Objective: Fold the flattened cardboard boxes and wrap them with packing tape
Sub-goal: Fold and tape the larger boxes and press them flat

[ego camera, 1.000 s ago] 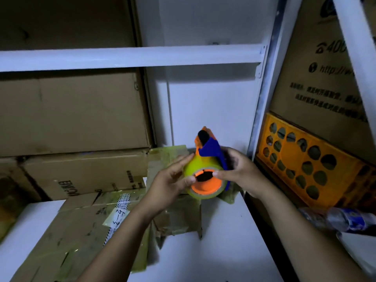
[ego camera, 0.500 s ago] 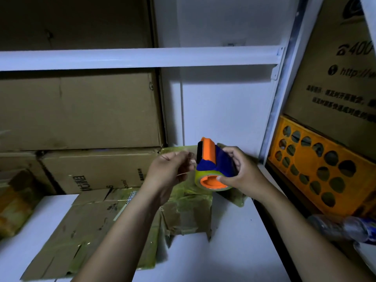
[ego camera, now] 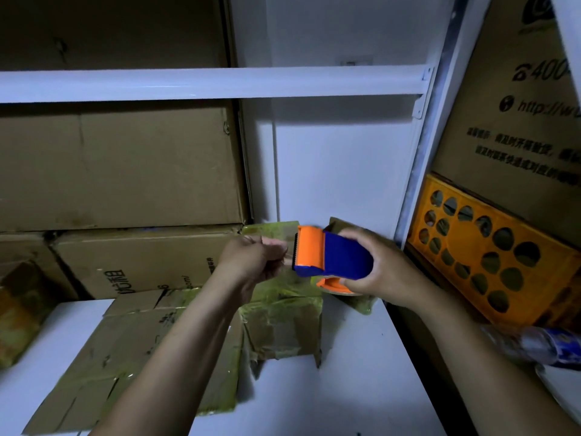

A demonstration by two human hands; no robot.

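The tape gun [ego camera: 330,258] is blue with an orange front. The flat box [ego camera: 151,350] is brown with shiny yellow-green tape strips [ego camera: 283,297]. The shelf [ego camera: 361,388] is white. The crate [ego camera: 503,262] is orange with round holes. The bottle [ego camera: 559,344] has a blue label.

Above the fingers [ego camera: 356,236] a white metal beam [ego camera: 220,83] runs across the shelving and meets a white upright post [ego camera: 419,184] at its right end. Behind them stands a plain white back panel [ego camera: 339,171], and below them lies the white shelf board [ego camera: 361,388]. Left of them, closed brown cartons [ego camera: 125,171] are stacked. Right of them, an orange perforated crate [ego camera: 490,247] sits below a printed carton [ego camera: 518,127]. The light is dim and bluish.
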